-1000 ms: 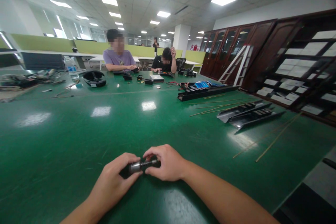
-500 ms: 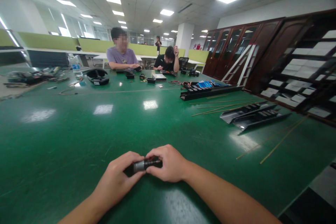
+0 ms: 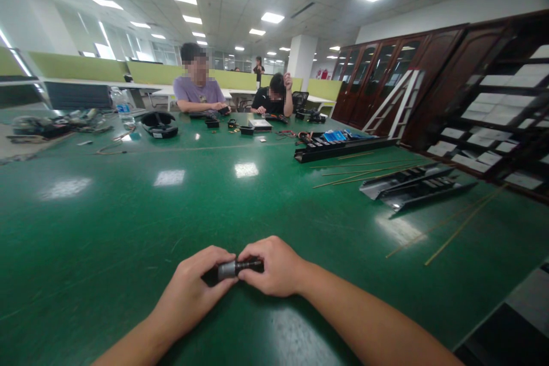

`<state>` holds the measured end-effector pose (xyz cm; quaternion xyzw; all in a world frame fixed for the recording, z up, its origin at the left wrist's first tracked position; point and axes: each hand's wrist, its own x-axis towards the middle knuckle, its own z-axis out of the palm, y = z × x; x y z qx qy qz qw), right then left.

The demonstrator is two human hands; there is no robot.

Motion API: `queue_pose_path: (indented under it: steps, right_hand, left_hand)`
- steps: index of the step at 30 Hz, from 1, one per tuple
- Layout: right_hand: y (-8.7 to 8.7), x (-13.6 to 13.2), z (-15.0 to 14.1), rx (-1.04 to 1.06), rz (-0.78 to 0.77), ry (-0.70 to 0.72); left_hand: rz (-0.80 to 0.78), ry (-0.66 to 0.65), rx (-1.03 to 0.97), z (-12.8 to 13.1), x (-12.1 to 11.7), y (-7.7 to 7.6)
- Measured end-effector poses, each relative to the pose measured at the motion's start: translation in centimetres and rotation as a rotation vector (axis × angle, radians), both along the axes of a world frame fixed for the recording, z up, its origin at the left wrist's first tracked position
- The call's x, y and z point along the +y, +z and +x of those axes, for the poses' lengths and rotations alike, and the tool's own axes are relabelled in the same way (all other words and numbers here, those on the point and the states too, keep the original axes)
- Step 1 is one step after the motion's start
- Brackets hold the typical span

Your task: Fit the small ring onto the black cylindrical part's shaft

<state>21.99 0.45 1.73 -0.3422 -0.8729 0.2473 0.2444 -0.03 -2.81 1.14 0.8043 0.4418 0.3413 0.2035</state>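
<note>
Between my two hands lies a small cylindrical part (image 3: pixel 227 270), silver-grey at its left end, with a narrower, ringed black section to the right. Its exact kind is not clear. My left hand (image 3: pixel 195 280) grips the grey end between thumb and fingers. On the black section, my right hand (image 3: pixel 274 267) closes with thumb and forefinger, hiding its far end. Both hands are low over the near part of the green tabletop (image 3: pixel 206 200).
Black metal channels (image 3: pixel 412 186) and thin brass-coloured rods (image 3: pixel 463 226) lie on the right. Farther back are a long black rail (image 3: pixel 338 150), a black headset-like object (image 3: pixel 159 125) and a water bottle (image 3: pixel 123 107). Two people sit at the far edge, one in a purple shirt (image 3: pixel 197 91).
Both hands keep their hold on the cylindrical part in nearly the same place. The fingers of my right hand have shifted very slightly.
</note>
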Motion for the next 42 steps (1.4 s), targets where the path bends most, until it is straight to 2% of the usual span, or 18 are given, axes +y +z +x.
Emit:
queue_pose_path:
  steps: [24,42]
  right_hand:
    - [-0.03,0.07,0.04,-0.021,0.041,-0.01]
    - [-0.27,0.18,-0.05,0.01,0.046,-0.005]
  left_hand:
    - [0.019,0.025,0.008,0.29,0.18,0.35]
    - [0.009,0.007,-0.007,0.12,0.23,-0.21]
